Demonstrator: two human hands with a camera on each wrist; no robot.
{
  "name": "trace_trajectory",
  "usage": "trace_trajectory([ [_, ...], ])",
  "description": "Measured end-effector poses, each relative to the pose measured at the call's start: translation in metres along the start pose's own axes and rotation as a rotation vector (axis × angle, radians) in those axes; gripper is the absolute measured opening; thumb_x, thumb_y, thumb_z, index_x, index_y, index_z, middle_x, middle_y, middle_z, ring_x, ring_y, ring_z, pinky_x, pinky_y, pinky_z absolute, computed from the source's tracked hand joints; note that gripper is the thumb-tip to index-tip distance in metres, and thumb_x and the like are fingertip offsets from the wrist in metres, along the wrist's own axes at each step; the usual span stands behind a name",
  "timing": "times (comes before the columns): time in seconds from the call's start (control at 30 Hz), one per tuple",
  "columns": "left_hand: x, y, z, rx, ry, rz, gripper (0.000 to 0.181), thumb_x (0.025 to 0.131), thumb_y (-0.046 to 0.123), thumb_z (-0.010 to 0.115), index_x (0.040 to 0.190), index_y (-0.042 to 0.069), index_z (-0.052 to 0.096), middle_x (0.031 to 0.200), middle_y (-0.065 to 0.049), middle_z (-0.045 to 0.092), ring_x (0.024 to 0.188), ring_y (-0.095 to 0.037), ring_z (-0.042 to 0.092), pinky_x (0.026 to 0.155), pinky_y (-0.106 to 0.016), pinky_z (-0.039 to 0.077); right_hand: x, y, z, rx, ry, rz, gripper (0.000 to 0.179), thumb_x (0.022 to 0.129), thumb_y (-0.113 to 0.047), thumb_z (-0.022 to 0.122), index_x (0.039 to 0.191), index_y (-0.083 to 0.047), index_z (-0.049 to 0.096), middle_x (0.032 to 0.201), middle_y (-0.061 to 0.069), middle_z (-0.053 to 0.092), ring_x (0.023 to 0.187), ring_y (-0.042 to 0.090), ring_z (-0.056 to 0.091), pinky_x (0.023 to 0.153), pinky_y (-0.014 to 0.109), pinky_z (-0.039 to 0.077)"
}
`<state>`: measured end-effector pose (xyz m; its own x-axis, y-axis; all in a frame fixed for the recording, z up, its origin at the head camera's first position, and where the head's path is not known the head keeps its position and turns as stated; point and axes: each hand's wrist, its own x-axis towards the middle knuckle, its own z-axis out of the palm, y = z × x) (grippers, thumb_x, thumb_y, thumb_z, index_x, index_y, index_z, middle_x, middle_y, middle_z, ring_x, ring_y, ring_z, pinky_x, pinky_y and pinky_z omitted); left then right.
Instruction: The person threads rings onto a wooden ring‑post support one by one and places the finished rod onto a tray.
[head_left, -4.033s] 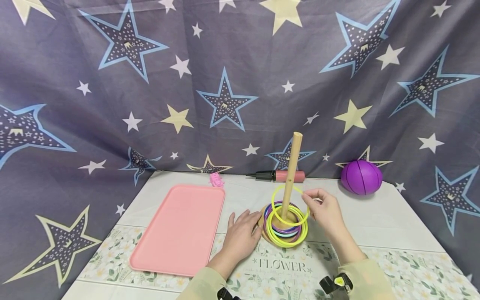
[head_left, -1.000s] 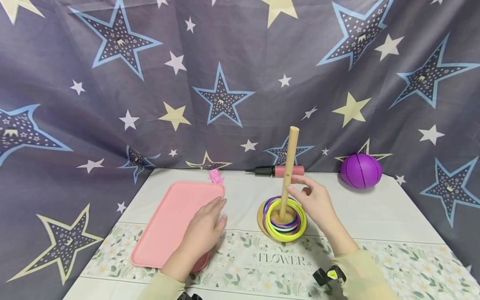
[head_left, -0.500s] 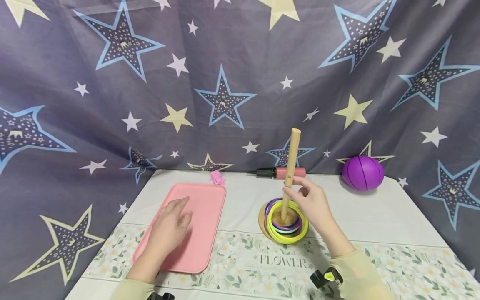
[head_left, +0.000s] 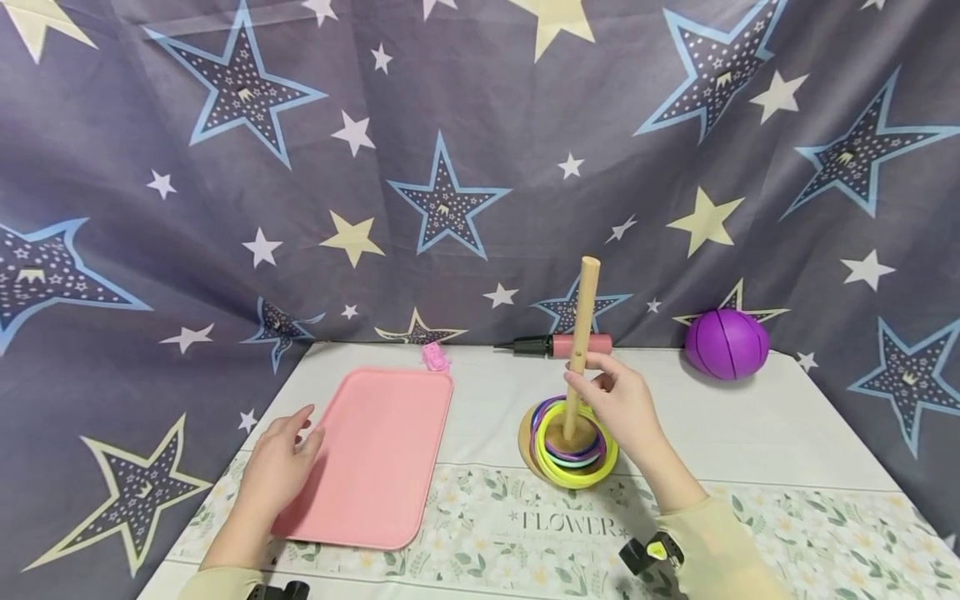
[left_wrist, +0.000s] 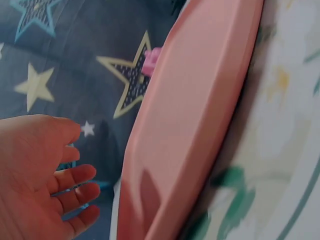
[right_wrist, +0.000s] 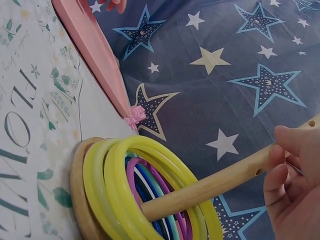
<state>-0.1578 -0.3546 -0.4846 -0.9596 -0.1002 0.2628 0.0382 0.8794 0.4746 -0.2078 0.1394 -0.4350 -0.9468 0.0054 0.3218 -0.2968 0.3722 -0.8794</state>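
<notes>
My right hand [head_left: 617,402] pinches the wooden post [head_left: 585,312] of a ring toss stand about midway up, thumb and fingers on either side of it. Yellow, purple and blue rings [head_left: 572,481] lie stacked around the foot of the post on its round wooden base [head_left: 527,450]. In the right wrist view, thick yellow rings [right_wrist: 117,175] lean in front of thinner coloured ones. My left hand [head_left: 276,462], fingers loosely bent and holding nothing, hovers by the left edge of a pink tray [head_left: 378,458]. The left wrist view shows the hand's palm beside the tray wall [left_wrist: 210,145].
Behind the tray's far right corner sits a small pink toy [head_left: 435,357]. A red and black hand pump [head_left: 577,345] lies along the back edge, and a purple ball [head_left: 726,344] rests at the back right. A star-patterned curtain [head_left: 450,100] hangs behind the table.
The yellow ring that my right hand held now lies on the stack, and that hand has moved to the post. My left hand has left the stand's base and crossed leftward over the tray.
</notes>
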Motion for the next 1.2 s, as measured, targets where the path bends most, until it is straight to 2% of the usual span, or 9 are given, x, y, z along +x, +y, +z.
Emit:
trace_trajectory([
  [0.1,0.0,-0.013,-0.001,-0.03,-0.049,-0.054,0.057,0.116,0.03,0.056,0.159,-0.007,0.05,0.137,-0.032,0.064,0.119,-0.049,0.067,0.099,-0.067,0.052,0.0,0.001,0.0,0.011,-0.005,0.001,0.024,0.103,-0.023,0.083,0.122,-0.009,0.079,0.076,0.007,0.071,0.068,0.025,0.065,0.052,0.025,0.049],
  [0.23,-0.002,-0.023,-0.001,-0.069,-0.106,-0.117,0.059,0.118,0.033,0.053,0.162,-0.006,0.046,0.14,-0.032,0.063,0.123,-0.049,0.065,0.103,-0.068,0.051,0.0,0.002,0.001,0.043,-0.013,0.009,0.022,0.103,-0.024,0.083,0.12,-0.01,0.079,0.08,0.011,0.073,0.061,0.02,0.061,0.051,0.025,0.051],
  [0.4,-0.005,-0.028,-0.001,-0.092,-0.146,-0.143,0.055,0.117,0.027,0.056,0.16,-0.006,0.049,0.14,-0.033,0.064,0.127,-0.053,0.064,0.106,-0.07,0.05,0.0,0.004,0.002,0.056,-0.012,0.01,0.02,0.103,-0.022,0.082,0.119,-0.01,0.078,0.08,0.011,0.073,0.056,0.016,0.058,0.05,0.025,0.05],
  [0.57,-0.006,-0.034,0.001,-0.055,-0.131,-0.137,0.052,0.115,0.022,0.061,0.156,-0.007,0.054,0.134,-0.03,0.069,0.122,-0.051,0.067,0.104,-0.069,0.051,0.0,0.005,0.002,0.049,-0.008,0.002,0.018,0.104,-0.021,0.081,0.118,-0.01,0.078,0.079,0.012,0.073,0.057,0.02,0.059,0.05,0.025,0.049],
  [0.73,-0.008,-0.04,0.003,-0.046,-0.113,-0.127,0.045,0.112,0.017,0.065,0.149,-0.008,0.062,0.123,-0.027,0.073,0.114,-0.046,0.07,0.1,-0.066,0.053,0.001,0.004,0.003,0.047,-0.013,-0.01,0.017,0.105,-0.019,0.08,0.118,-0.009,0.078,0.08,0.014,0.073,0.06,0.034,0.063,0.051,0.026,0.05],
  [0.9,-0.009,-0.043,0.002,-0.057,-0.108,-0.124,0.04,0.111,0.013,0.065,0.146,-0.007,0.066,0.126,-0.028,0.072,0.117,-0.046,0.069,0.101,-0.067,0.052,0.001,0.002,0.003,0.047,-0.014,-0.006,0.017,0.105,-0.019,0.08,0.118,-0.009,0.078,0.08,0.014,0.073,0.065,0.045,0.064,0.052,0.027,0.051],
  [1.1,-0.011,-0.05,0.005,-0.092,-0.087,-0.11,0.038,0.111,0.014,0.066,0.144,-0.003,0.069,0.132,-0.028,0.07,0.121,-0.047,0.067,0.104,-0.066,0.051,0.0,0.0,0.003,0.038,-0.011,-0.007,0.016,0.105,-0.019,0.08,0.116,-0.008,0.077,0.077,0.015,0.071,0.066,0.045,0.066,0.053,0.027,0.053],
  [1.2,-0.013,-0.053,0.008,-0.111,-0.083,-0.113,0.037,0.111,0.014,0.065,0.144,-0.003,0.07,0.135,-0.029,0.069,0.124,-0.048,0.066,0.105,-0.066,0.051,0.0,-0.002,0.004,0.035,-0.01,-0.018,0.015,0.104,-0.018,0.081,0.115,-0.007,0.078,0.075,0.015,0.07,0.064,0.038,0.066,0.054,0.026,0.052],
])
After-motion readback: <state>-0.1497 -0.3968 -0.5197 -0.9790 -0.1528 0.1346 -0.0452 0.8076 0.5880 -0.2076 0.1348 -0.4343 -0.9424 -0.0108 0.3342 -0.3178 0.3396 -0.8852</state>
